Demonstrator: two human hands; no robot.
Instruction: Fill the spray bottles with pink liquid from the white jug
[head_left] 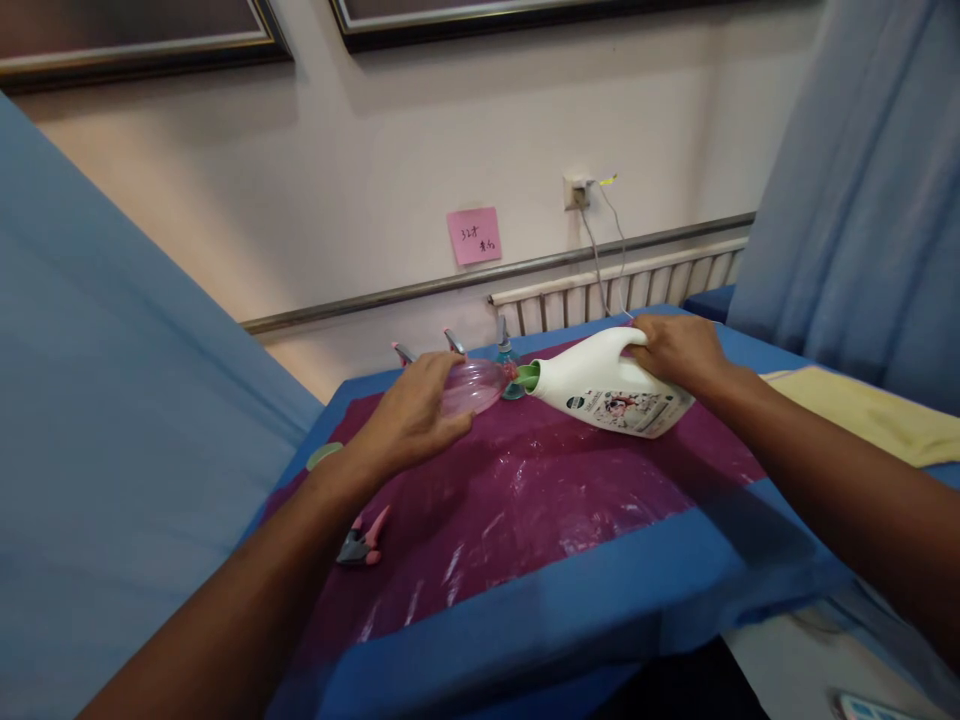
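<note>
My left hand (pixel 420 410) is wrapped round a clear pink bottle (pixel 477 386), tipped onto its side with its neck pointing right. My right hand (pixel 675 350) grips the handle of a white detergent jug (pixel 600 385), which leans left. The jug's green spout (pixel 529 377) meets the pink bottle's mouth; whether liquid is flowing I cannot tell. Just behind them stands a blue spray bottle (pixel 511 360), partly covered. A pink and grey spray trigger head (pixel 363 540) lies on the purple plastic sheet (pixel 480 510), below my left forearm. Beyond that forearm is a light green cap (pixel 324 456).
Two more trigger heads (pixel 454 341) show behind my left hand. A folded yellow cloth (pixel 870 410) lies at the right of the blue-covered table (pixel 555 590). Blue curtains (pixel 112 380) hang on both sides. Cords run from the wall socket (pixel 577 193).
</note>
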